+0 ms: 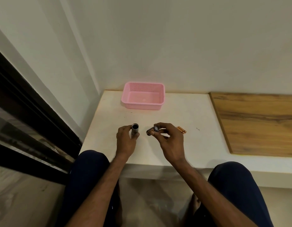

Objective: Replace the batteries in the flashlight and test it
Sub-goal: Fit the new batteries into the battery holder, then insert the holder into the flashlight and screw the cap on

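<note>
The light is dim and even, with a dull greenish-grey cast over the wall (174, 46). The pale desk (188, 148) top is the brightest area, and shadows on it are faint and diffuse. The floor (142, 202) below lies in deeper shade with a weak sheen. Wide-angle distortion bends the desk's front edge and the dark frame (27, 112) at left. The flashlight tube (135, 131) in the left hand (125, 141) and the small dark part (151, 131) in the right hand (170, 145) look soft, detail smeared.
</note>
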